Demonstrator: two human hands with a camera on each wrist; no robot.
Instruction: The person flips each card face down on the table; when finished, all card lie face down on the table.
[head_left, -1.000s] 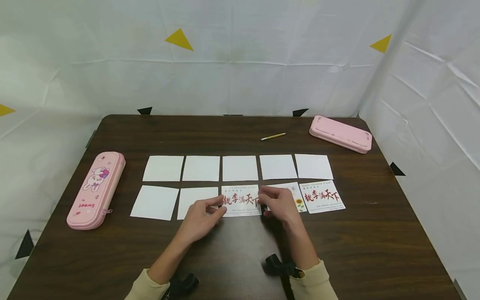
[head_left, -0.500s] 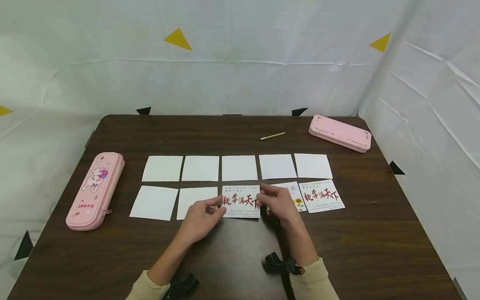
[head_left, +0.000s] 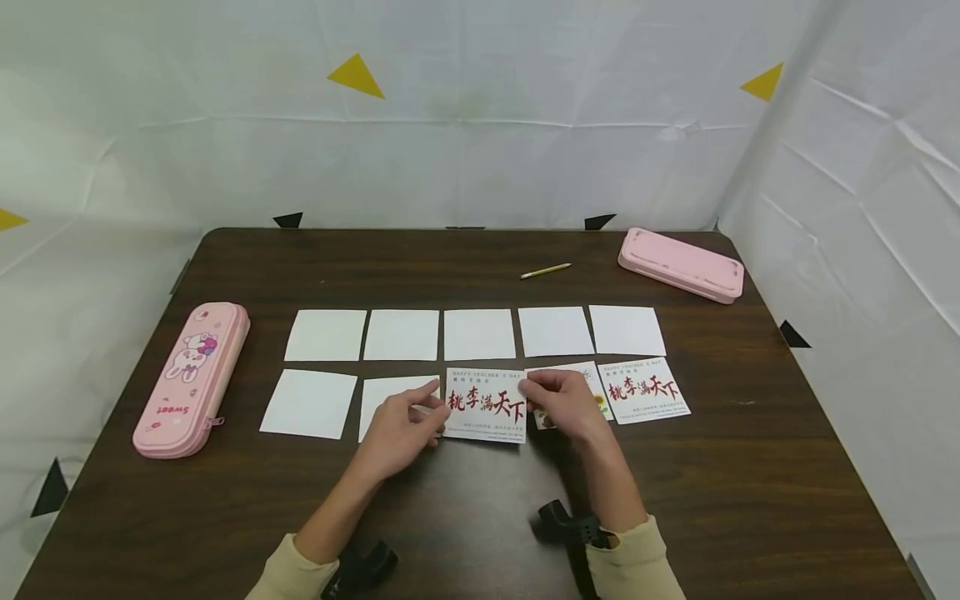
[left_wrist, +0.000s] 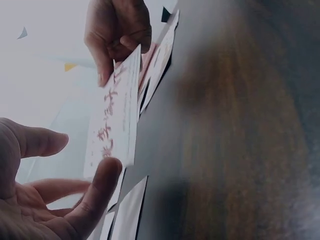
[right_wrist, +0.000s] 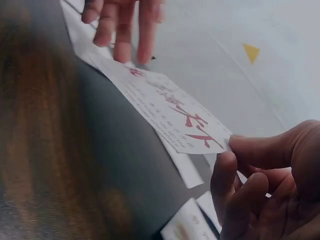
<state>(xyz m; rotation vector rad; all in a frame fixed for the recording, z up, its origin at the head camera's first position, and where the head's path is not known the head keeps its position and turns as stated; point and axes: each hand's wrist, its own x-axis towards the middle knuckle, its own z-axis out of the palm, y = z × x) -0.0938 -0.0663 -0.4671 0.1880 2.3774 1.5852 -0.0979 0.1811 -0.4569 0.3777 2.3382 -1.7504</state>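
A white card with red Chinese characters point(head_left: 486, 406) is held a little above the table in the front row. My right hand point(head_left: 573, 408) pinches it by its right edge, thumb against fingers point(right_wrist: 225, 167). At the card's left edge is my left hand point(head_left: 397, 429), its thumb and fingers spread apart in the left wrist view. One left fingertip point(left_wrist: 111, 167) is close to the card there; whether it touches, I cannot tell. Partly behind my right hand lies a sunflower card point(head_left: 602, 403), and beside it another red-lettered card point(head_left: 643, 390).
Blank white cards point(head_left: 479, 335) form a back row, with two more blank cards point(head_left: 309, 404) at the front left. A pink pencil case point(head_left: 191, 379) lies left, another pink case point(head_left: 681, 265) at the back right. A short pencil point(head_left: 546, 271) lies behind the cards.
The red-lettered card has risen off the table and come slightly toward me and to the right with my right hand. My left fingers have spread at its left edge.
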